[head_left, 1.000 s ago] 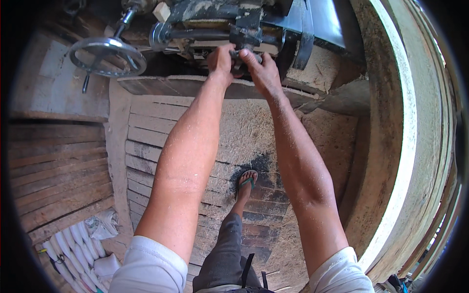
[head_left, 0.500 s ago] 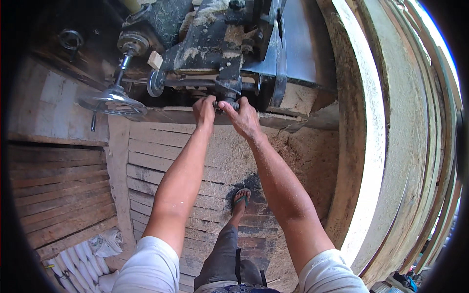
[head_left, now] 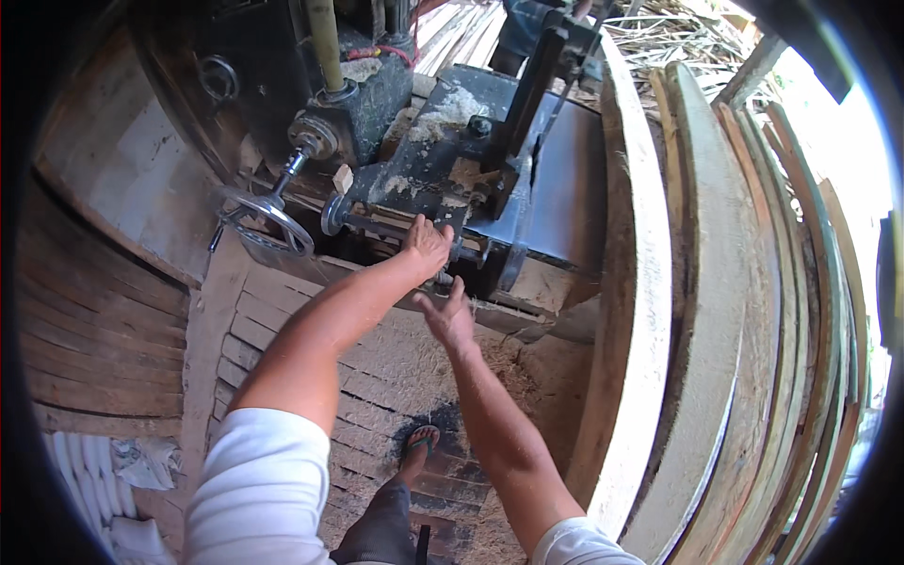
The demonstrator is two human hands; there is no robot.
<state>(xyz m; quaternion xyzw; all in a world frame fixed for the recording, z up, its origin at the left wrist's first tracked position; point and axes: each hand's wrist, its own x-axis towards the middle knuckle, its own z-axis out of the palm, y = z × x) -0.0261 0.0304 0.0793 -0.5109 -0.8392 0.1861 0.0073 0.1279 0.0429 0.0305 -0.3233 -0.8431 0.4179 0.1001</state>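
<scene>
Sliding bracket (head_left: 455, 212): one, black; on the rod (head_left: 373, 225) along the near edge of the machine table (head_left: 419, 169).
Left hand (head_left: 429, 247): palm down over the bracket, fingers bent; whether it grips or only rests cannot be told.
Right hand (head_left: 450, 320): open, thumb spread, just below the bracket's lower end; nothing visible in it.
Good handling: probably best to hold the bracket close to the rod, press evenly so it does not bind, and keep fingertips out of the gap between them.
Rod: one, with one round metal disc (head_left: 333, 214) at its left end.
Wood block (head_left: 343, 177): one, small, near the table's left corner.
Sawdust (head_left: 443, 108): one main heap toward the table's far edge, smaller patches nearer; loose grit could make sliding rough.
Handwheels: two; one large chrome wheel (head_left: 268, 224) left of the table, one smaller wheel (head_left: 218, 77) on the machine body.
Planks (head_left: 706, 245): several, right of the table, too overlapped to count.
Sandalled foot (head_left: 423, 439): one visible, on the slatted floor.
</scene>
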